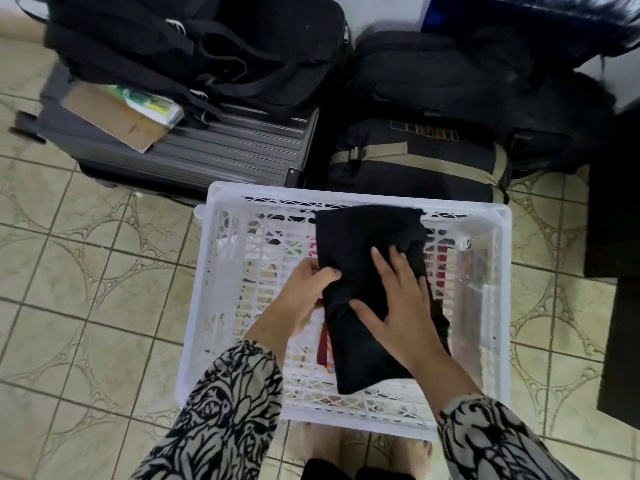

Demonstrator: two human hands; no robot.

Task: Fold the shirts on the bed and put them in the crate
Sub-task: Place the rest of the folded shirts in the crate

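Note:
A white lattice crate (221,271) stands on the tiled floor right in front of me. Over its middle I hold a folded black shirt (363,244). My left hand (298,299) grips the shirt's left edge with curled fingers. My right hand (398,306) lies flat on top of it, fingers spread and straight. Under the black shirt, inside the crate, a red garment (440,268) shows in part. The bed is out of view.
A grey hard suitcase (221,147) with a black backpack (194,46) and a notebook (114,116) on it lies behind the crate on the left. A dark duffel bag (415,157) lies behind on the right. Dark furniture (616,237) stands at the right edge.

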